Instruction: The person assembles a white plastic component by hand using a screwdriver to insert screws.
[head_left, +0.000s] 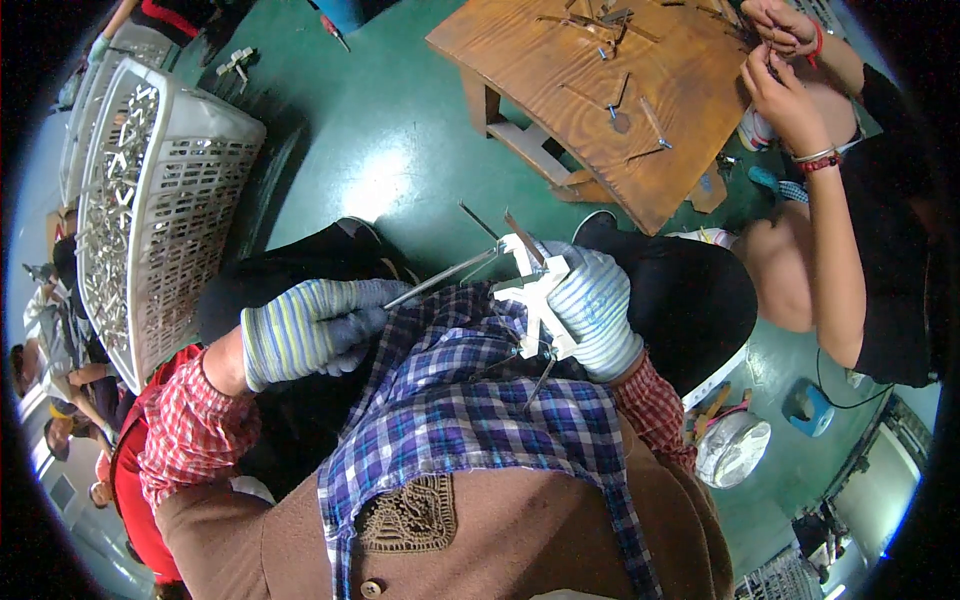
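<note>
Both my hands wear striped knit gloves. In front of my lap, my right hand (595,312) is closed around a white branching plastic piece (540,300), star-like in outline. Several thin metal strips (524,238) stick out from it. My left hand (318,330) is wrapped around one end of a slim metal rod (445,277). That rod slants up to the right, its far end reaching the strips by the white piece; I cannot tell whether it touches them. Below both hands lies a blue and purple checked apron (470,420).
A tall white plastic basket (185,200) full of small white and metal parts stands at my left. Ahead right is a wooden table (560,75) with loose metal strips. Another person's hands (785,80) work beside it. A round silvery object (733,447) is at right.
</note>
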